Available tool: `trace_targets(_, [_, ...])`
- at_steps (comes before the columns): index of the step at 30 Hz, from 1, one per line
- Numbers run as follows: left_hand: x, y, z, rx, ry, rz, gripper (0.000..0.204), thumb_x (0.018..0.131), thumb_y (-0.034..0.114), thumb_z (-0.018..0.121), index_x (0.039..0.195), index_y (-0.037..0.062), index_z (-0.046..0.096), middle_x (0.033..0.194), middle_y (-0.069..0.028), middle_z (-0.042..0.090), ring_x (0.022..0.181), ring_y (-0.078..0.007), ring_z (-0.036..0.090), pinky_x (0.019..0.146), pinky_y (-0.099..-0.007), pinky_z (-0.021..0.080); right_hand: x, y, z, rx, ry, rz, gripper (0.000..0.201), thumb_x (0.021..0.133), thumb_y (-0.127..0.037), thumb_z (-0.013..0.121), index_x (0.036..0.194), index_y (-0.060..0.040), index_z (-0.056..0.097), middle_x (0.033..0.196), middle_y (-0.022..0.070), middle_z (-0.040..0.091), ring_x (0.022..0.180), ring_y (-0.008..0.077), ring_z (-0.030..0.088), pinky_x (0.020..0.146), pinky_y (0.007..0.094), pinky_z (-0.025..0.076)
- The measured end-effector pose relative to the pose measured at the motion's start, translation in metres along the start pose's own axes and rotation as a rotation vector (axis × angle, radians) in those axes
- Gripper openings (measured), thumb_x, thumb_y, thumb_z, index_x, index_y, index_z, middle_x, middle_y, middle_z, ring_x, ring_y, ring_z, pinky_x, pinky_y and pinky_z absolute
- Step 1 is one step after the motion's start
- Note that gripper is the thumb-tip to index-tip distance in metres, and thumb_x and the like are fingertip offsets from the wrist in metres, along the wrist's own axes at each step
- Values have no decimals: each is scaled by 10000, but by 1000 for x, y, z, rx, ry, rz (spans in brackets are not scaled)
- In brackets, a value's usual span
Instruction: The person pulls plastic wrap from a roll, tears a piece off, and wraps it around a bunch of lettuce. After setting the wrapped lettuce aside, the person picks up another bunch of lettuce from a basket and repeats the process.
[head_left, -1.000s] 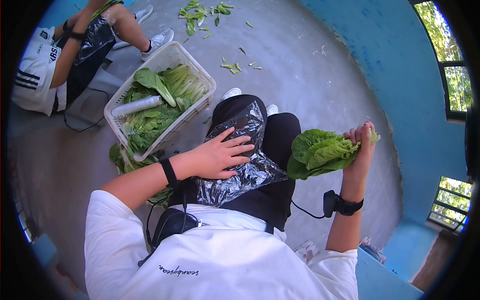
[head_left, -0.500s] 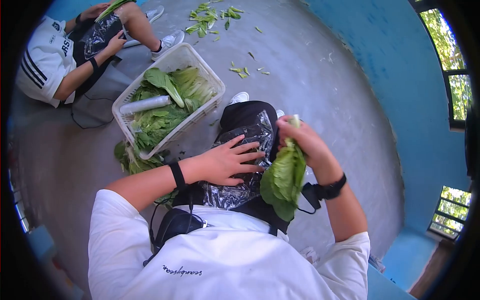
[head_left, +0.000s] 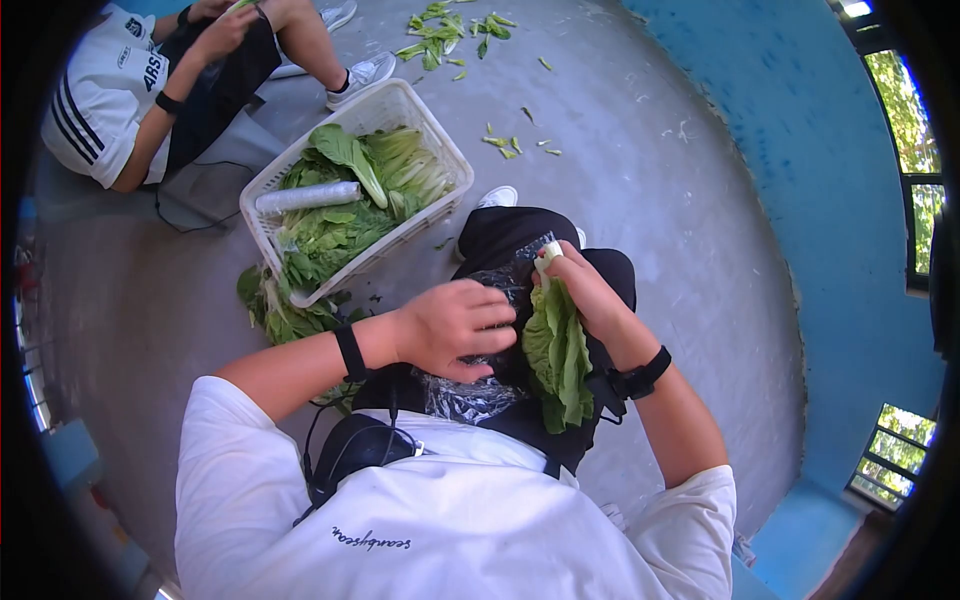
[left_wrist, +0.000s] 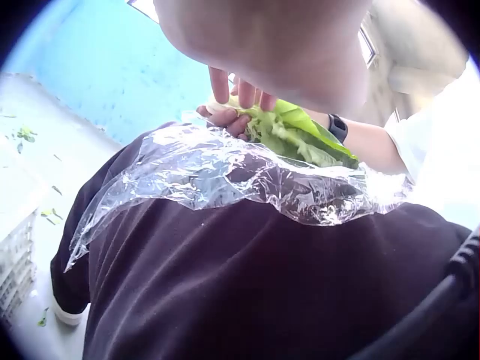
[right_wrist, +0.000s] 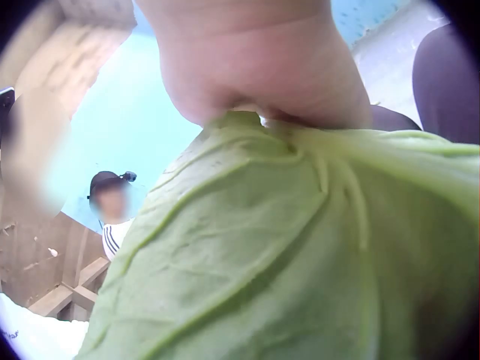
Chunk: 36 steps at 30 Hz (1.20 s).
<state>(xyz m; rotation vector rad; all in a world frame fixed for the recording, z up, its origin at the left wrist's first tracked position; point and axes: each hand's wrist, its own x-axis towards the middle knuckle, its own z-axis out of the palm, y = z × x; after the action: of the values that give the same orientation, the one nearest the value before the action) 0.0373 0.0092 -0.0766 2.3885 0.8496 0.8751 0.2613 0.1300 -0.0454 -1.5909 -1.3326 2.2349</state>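
Note:
My right hand (head_left: pixel 594 297) grips a head of lettuce (head_left: pixel 556 350) by its pale stem end, with the green leaves hanging down over my thigh. In the right wrist view a broad ribbed leaf (right_wrist: pixel 247 247) fills the lower part below the hand. A crinkled sheet of clear plastic film (left_wrist: pixel 217 169) lies across my dark trousers. Above it hovers my left hand (head_left: pixel 455 328), fingers loosely bent and holding nothing, close to the lettuce. From the left wrist, its fingertips (left_wrist: pixel 246 94) overlap the stem end and the right hand's fingers.
A white plastic basket (head_left: pixel 462 178) of leafy greens stands ahead on the left, a roll of clear film (head_left: pixel 308 196) lying on top. More greens (head_left: pixel 285 320) lie on the floor beside it. Leaf scraps (head_left: pixel 435 40) are scattered farther off. Another person (head_left: pixel 120 100) sits at upper left.
The right hand has swung the lettuce in from the far right to over my lap, leaves now pointing down. My left hand has lifted off the film, its spread fingers bending.

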Motion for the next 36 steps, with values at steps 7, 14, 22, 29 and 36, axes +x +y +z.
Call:
trace_targets(7, [22,-28,29,-274,262,-786,515,875,288,783,1266,53,545,1147,-120,618,1003,-250,634,864,-355,516,-5,-1,-6,135,-37,31,328,997,-251,487,1282,-94,531,1061,66,619,972,170,608,877,324,508])
trace_targets(14, [30,-51,32,-597,92,-957,379,848,231,816,1135,57,640,808,-5,641,689,-120,583,690,-296,490,-19,-14,-6,100,-44,-47,289,1033,-236,439,1256,-73,526,1063,52,621,981,162,593,887,329,489])
trace_targets(22, [34,-57,38,-802,228,-747,313,852,141,762,1127,42,651,826,-22,687,769,-123,657,654,-284,535,-30,-36,0,-12,-229,-124,309,1076,-181,509,1364,-68,504,1094,19,628,1048,107,580,940,286,474])
trace_targets(29, [39,-60,9,-1044,88,-903,265,942,51,655,1198,20,598,1013,-106,766,758,-121,709,639,-257,541,-36,-43,-2,-82,-236,-125,329,1072,-182,543,1382,-74,520,1083,18,635,1031,104,581,937,288,482])
trace_targets(36, [41,-57,14,-1017,71,-889,263,944,-1,585,1205,-26,611,992,-181,766,672,-164,721,620,-289,553,-61,-59,-31,12,-176,-150,351,1048,-164,574,1379,-52,544,1077,48,640,1014,138,602,884,306,520])
